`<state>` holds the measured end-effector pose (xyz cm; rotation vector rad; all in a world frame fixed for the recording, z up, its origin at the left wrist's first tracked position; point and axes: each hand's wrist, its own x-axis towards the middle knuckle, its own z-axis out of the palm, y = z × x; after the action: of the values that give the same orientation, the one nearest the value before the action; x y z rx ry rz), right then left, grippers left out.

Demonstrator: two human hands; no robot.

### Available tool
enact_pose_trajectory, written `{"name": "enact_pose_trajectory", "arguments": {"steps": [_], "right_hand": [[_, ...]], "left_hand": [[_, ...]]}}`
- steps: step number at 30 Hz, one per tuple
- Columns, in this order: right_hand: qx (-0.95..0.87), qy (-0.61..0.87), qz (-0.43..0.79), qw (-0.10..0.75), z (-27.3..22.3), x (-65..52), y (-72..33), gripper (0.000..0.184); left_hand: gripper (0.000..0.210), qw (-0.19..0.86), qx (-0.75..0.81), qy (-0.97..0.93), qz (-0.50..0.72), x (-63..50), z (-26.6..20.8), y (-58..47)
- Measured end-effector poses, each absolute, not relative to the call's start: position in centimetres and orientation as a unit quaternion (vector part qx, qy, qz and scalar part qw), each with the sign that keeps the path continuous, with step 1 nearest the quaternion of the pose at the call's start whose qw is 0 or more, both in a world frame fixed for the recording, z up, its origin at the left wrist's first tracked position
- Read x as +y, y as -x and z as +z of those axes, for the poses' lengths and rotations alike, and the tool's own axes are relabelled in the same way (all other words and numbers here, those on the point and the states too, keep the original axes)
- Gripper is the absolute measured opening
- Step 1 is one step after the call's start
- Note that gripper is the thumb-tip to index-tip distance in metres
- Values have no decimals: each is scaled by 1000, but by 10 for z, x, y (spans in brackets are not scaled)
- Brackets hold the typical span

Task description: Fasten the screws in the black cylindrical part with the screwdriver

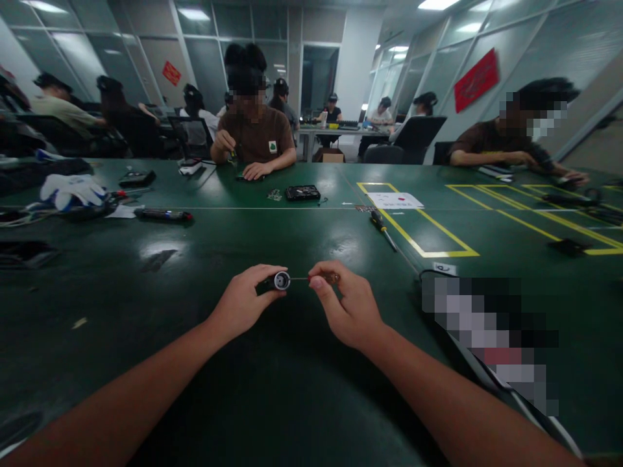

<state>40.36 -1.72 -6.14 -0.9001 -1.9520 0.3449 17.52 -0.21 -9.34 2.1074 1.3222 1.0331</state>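
Between thumb and fingers, my left hand [243,293] grips a dark cylindrical part [281,280] whose round, silvery open end faces me. Small details show inside that end, too fine to name. My right hand [346,299] is closed on the reddish handle of a small screwdriver [298,279]. Its thin metal shaft points left and reaches the side of the cylindrical part; whether the tip sits in a screw I cannot tell. Both hands are held above the green table [272,402], fingers wrapped round what they hold.
Beyond my hands lie a larger screwdriver [384,228], a black case [302,192], a paper sheet [395,200] and a dark pen-shaped tool [164,215]. White gloves [73,191] lie at left. A partly blurred-out object [487,337] is by my right forearm. Two people sit opposite.
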Motion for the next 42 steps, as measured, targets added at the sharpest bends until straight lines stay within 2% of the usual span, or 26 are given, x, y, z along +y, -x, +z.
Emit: {"name": "enact_pose_trajectory", "arguments": {"steps": [15,22,30,36,42], "right_hand": [[-785,357,184,472,-64,-19,-404,13],[-795,352,145,472,-64,-19,-403,11],[-787,354,175,474,-65,-20,-404,13],[-794,359,140,470,-64,-19,-404,12],[-801,350,158,460,-63,-20,-405,11]], "left_hand": [[36,237,474,-757,382,0,-95,-176],[38,239,472,-756,385,0,-98,-174],[38,246,472,-753,386,-1,-96,-176],[37,243,478,-754,379,-1,-94,-176],[37,248,476,-755,378,-3,-92,-177]]}}
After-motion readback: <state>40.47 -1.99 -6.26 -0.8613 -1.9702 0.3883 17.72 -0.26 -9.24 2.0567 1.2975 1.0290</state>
